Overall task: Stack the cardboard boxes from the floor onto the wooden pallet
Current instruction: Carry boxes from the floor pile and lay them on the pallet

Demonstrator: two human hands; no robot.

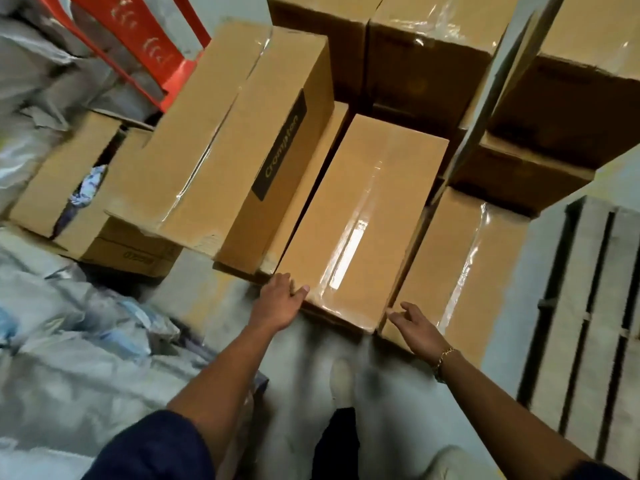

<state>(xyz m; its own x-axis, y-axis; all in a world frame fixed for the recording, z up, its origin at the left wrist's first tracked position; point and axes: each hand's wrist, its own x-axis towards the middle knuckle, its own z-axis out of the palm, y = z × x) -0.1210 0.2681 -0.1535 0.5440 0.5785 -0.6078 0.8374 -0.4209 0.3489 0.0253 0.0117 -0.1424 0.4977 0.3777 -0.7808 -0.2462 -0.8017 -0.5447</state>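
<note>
A long taped cardboard box (360,216) lies in front of me among other boxes on the floor. My left hand (280,301) rests on its near left corner, thumb on top and fingers on the side. My right hand (414,327) hovers by the near right corner with fingers spread, just off the cardboard. A taller box with a black label (239,140) stands to the left, and a lower box (457,268) lies to the right. The wooden pallet (588,306) lies bare at the right edge.
Stacked cardboard boxes (433,53) rise behind and at the right rear. An open box with cloth (69,181) sits at left, below a red plastic chair (138,39). Grey plastic sacks (69,341) fill the left floor. My feet are below the box.
</note>
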